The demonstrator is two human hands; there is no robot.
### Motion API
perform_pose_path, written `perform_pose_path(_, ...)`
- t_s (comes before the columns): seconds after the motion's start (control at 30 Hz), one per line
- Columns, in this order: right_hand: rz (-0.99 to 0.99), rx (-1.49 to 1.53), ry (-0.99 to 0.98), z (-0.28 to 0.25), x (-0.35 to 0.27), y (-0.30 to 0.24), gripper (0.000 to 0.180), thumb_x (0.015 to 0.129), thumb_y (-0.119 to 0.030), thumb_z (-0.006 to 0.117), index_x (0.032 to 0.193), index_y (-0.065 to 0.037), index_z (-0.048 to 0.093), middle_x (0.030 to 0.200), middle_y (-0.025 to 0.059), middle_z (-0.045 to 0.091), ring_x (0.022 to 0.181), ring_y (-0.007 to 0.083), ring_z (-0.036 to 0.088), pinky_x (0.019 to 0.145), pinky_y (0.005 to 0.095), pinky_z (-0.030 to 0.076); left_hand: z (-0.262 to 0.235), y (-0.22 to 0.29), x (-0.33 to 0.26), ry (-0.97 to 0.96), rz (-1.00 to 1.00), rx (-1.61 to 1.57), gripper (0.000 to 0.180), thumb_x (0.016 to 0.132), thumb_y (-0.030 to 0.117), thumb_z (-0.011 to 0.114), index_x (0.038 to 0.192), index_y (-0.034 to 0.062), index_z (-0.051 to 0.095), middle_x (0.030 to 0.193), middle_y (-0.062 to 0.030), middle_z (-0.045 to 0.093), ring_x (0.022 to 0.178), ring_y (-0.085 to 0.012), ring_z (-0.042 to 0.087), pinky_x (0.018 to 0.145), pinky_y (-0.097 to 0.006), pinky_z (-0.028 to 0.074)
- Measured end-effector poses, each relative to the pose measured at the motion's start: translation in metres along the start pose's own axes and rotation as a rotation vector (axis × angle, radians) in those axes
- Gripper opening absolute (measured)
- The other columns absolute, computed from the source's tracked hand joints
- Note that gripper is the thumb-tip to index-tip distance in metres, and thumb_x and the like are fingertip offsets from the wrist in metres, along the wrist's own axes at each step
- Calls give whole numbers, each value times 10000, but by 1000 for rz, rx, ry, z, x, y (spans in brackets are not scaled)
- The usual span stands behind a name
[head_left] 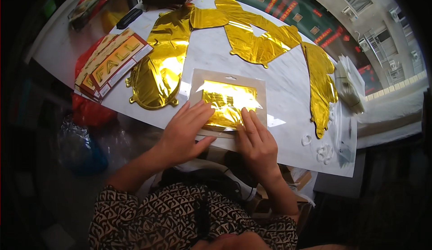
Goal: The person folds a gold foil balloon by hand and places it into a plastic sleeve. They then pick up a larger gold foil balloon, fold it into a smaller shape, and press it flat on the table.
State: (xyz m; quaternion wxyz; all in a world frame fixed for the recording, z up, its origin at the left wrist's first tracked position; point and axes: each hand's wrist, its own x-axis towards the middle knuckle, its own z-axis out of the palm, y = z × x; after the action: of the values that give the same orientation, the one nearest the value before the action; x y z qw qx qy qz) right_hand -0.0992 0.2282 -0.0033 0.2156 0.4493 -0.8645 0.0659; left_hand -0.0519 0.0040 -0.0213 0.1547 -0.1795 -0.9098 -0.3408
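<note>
Glare on gold foil (230, 109); edges dark, bent, perhaps blurred.

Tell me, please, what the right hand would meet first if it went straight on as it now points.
The right hand would probably meet the folded gold foil first: its fingertips lie over the foil's lower right, though whether they press on it is hard to tell.
</note>
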Motion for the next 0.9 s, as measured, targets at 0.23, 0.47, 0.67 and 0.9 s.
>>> perform_pose_path(0.23,8,97,144,5,-6,0,128,817,-22,650,934,28,647,1236,193,632,1104,351,642,849,381,564,0,19,11,100,47,239,451,797,169,722,1206,26,598,1254,-172,577,1212,-360,519,1064,-492,369)
perform_pose_path(0.47,27,158,43,0,-10,1,186,843,-63,639,1003,29,657,1286,197,600,1168,359,599,928,413,525,11,-4,0,173,292,288,302,784,173,729,1047,49,645,1076,-94,620,980,-279,610,868,-412,484)
perform_pose_path(0.67,16,120,-1,-3,-11,2,271,827,-93,680,1091,-36,673,1291,176,607,1192,344,593,966,450,502,4,-8,4,94,323,194,293,767,202,765,1010,68,670,997,-71,625,893,-262,629,791,-375,505)
perform_pose_path(0.9,95,24,-19,-11,-19,-4,249,863,-99,623,1103,-48,670,1306,175,600,1209,342,583,997,456,483,6,-7,6,119,352,166,285,756,201,773,978,56,670,991,-80,631,886,-266,628,773,-380,495)
